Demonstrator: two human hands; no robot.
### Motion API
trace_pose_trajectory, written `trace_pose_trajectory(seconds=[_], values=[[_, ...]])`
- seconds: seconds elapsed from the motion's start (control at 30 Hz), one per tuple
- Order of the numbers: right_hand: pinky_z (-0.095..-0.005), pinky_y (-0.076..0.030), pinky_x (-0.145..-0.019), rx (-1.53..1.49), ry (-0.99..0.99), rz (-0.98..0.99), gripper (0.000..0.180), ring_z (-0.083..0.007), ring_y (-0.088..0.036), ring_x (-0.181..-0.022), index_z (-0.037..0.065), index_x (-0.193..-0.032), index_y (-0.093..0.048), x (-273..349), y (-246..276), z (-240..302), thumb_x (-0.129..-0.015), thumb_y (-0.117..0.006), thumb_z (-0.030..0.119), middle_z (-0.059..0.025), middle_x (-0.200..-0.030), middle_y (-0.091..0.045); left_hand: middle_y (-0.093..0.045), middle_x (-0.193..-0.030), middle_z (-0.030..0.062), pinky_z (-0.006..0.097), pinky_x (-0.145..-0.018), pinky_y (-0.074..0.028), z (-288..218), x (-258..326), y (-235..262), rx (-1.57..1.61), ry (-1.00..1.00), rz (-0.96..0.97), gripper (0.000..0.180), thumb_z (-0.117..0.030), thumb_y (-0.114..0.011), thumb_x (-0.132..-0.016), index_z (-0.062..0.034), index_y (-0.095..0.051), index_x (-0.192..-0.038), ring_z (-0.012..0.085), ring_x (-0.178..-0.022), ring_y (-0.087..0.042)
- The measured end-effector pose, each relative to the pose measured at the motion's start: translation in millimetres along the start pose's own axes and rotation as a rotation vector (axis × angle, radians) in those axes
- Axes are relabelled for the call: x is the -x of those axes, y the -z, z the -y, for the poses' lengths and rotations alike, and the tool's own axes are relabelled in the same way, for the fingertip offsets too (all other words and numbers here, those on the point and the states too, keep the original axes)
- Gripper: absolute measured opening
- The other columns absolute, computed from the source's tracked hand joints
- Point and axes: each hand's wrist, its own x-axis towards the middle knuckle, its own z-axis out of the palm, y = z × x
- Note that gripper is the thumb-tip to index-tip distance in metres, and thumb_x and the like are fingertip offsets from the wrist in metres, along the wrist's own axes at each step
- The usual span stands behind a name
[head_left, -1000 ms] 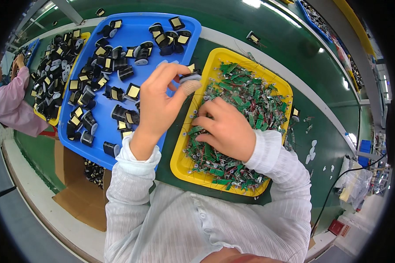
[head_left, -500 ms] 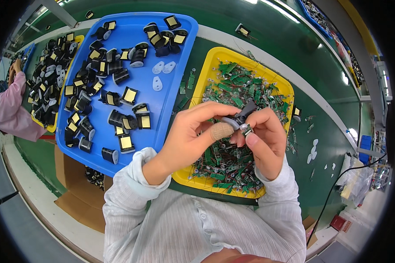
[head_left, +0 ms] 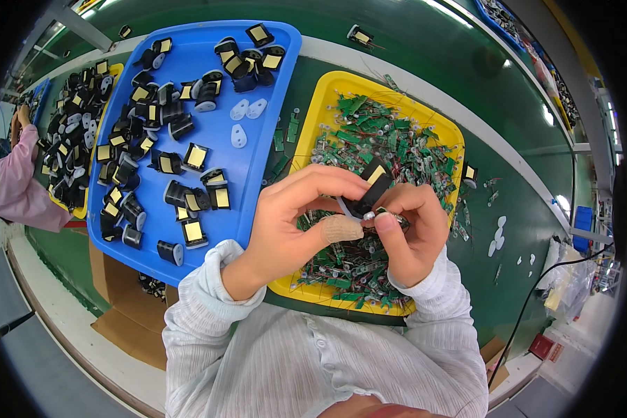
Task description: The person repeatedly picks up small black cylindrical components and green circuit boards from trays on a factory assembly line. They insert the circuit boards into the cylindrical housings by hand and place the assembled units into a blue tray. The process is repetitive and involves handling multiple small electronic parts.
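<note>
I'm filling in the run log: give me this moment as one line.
left hand: holds black part | right hand: pinches small green board against it | over yellow tray | blue tray left

Both forearms rose from the lower edge in pale ribbed sleeves and met above the yellow tray (head_left: pixel 325 97). The left hand (head_left: pixel 292 223), one finger taped, and the right hand (head_left: pixel 411 230) curled fingertips together, pinching.

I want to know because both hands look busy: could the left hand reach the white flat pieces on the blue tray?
Probably yes, but not free now: the left hand pinches the black part; nothing blocks the white pieces.
</note>
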Motion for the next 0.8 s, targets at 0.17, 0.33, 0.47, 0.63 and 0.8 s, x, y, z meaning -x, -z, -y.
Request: trace_pose_trajectory(seconds=[0.17,0.33,0.47,0.63,0.8], values=[[-0.0238,-0.039,-0.049,0.092,0.030,0.010,0.015,-0.0133,-0.050,-0.054,0.001,-0.076,-0.049,0.4,2.5,-0.2,-0.075,-0.063,0.002,-0.0074,-0.065,-0.053,-0.058,-0.102,0.0127,0.029,-0.075,-0.051,-1.9,-1.5,-1.8,-0.225,-0.135,-0.004,0.027,-0.003,-0.068,-0.071,0.0011,-0.060,-0.096,0.0219,-0.095,-0.058],[-0.0255,-0.039,-0.047,0.166,0.143,-0.006,0.016,-0.0177,-0.051,-0.052,0.001,-0.075,-0.049,0.3,2.9,-3.7,-0.071,-0.064,0.000,-0.0087,-0.063,-0.052,-0.058,-0.101,0.0134,0.030,-0.075,-0.052,-0.3,-0.5,-3.3,-0.269,-0.197,-0.027,0.026,-0.004,-0.069,-0.071,0.0018,-0.060,-0.096,0.0251,-0.099,-0.057],[-0.0264,-0.039,-0.046,0.178,0.159,-0.009,0.017,-0.0190,-0.052,-0.052,0.002,-0.075,-0.049,-1.8,2.6,-1.6,-0.069,-0.066,0.000,-0.0093,-0.063,-0.052,-0.058,-0.100,0.0137,0.030,-0.076,-0.052,-0.6,0.7,-3.7,-0.263,-0.192,-0.039,0.025,-0.003,-0.069,-0.071,0.0022,-0.060,-0.094,0.0262,-0.101,-0.056],[-0.0272,-0.040,-0.046,0.244,0.201,-0.024,0.018,-0.0196,-0.052,-0.051,0.002,-0.075,-0.051,-1.8,0.5,-0.5,-0.067,-0.067,0.000,-0.0092,-0.063,-0.052,-0.057,-0.101,0.0143,0.030,-0.076,-0.052,-0.4,-0.4,-5.1,-0.234,-0.193,-0.028,0.021,0.000,-0.065,-0.073,0.0023,-0.058,-0.093,0.0269,-0.103,-0.056],[-0.0275,-0.040,-0.046,0.277,0.197,0.020,0.018,-0.0205,-0.052,-0.052,0.002,-0.075,-0.054,-2.4,1.3,3.9,-0.066,-0.069,0.002,-0.0083,-0.064,-0.053,-0.053,-0.100,0.0150,0.035,-0.083,-0.046,5.0,0.5,-6.3,-0.231,-0.218,0.013,0.019,0.003,-0.056,-0.077,0.0022,-0.051,-0.096,0.0275,-0.102,-0.054]])
